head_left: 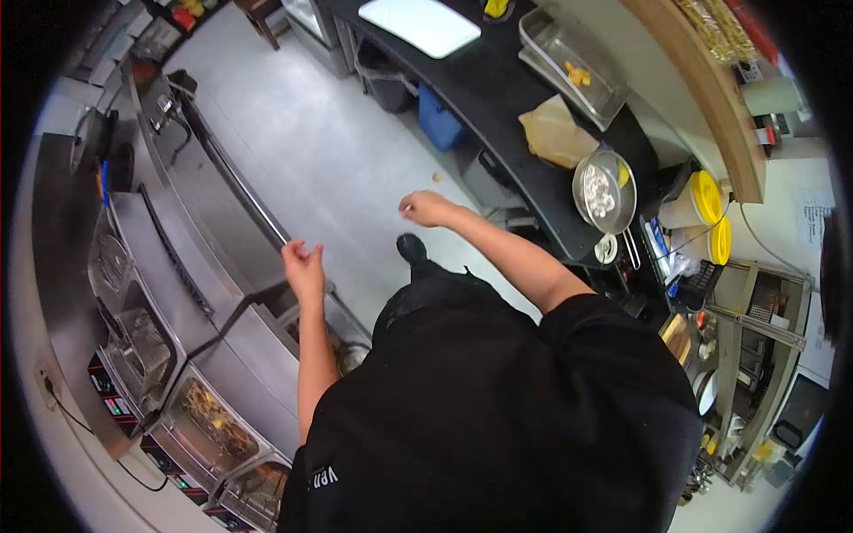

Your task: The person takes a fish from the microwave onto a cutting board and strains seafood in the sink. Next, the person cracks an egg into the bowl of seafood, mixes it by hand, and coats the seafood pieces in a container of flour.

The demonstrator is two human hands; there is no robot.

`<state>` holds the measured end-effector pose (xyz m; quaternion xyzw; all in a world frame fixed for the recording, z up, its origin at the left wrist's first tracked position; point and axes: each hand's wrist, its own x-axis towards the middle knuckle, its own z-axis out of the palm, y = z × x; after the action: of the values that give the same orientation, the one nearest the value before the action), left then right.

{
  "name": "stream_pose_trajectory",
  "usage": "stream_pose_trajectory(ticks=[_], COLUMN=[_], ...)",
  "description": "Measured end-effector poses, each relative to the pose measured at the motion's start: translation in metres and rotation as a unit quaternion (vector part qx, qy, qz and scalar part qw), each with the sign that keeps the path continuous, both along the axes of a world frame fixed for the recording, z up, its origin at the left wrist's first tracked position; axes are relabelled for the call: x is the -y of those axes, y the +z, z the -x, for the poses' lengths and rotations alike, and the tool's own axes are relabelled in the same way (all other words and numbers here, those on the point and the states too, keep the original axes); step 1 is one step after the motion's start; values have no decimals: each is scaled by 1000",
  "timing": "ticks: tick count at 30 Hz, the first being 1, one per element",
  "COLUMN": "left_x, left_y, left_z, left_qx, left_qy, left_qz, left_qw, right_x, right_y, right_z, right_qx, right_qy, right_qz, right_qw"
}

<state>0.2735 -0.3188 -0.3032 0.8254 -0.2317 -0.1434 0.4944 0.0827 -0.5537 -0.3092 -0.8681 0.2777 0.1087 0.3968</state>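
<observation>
My left hand (305, 264) hangs in the air near the front edge of the steel counter (200, 222), its fingers bent and a little apart, with nothing in it. In front of my body, over the floor, my right hand (426, 209) is loosely curled, and no object shows in it. Neither hand touches anything that I can see. On the black counter to the right, a round metal pan or strainer with a handle (605, 191) holds white pieces and something yellow. Beside it lies a sheet of brown paper (557, 131).
Left are fryers with a wire basket (147, 342) and a vat with browned food in oil (213, 413). Right, a metal tray (555, 53) holds yellow pieces; a white cutting board (422, 25) lies farther off. Yellow-lidded tubs (693, 202), a blue bin (440, 120) and a wire shelf (755, 329) stand nearby.
</observation>
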Motion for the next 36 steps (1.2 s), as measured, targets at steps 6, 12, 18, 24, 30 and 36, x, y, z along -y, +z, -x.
stream_pose_trajectory(ticks=[6,12,18,24,30,36], left_x=[-41,-125,-219,-259,-351,-447], left_y=[-104,-174,-256,-321,-395,-469], left_z=[91,194,277,367,426,418], left_qx=[-90,-203,-258,-318,-332,-257], left_qy=[-102,-64,97,348,413,437], left_qz=[-314,-491,-461,-435,-465,-472], left_qw=[940,845,844,768,709,721], right_x=[-55,-150,-211,-254,-275,-357], right_y=[-29,-55,-118,-209,-284,-362], right_z=[109,101,82,156,219,251], right_qx=[52,56,-5,-29,-177,-182], right_qy=[-217,-34,226,363,343,329], right_qz=[-97,-188,-249,-275,-259,-267], right_qw=[970,980,942,890,886,887])
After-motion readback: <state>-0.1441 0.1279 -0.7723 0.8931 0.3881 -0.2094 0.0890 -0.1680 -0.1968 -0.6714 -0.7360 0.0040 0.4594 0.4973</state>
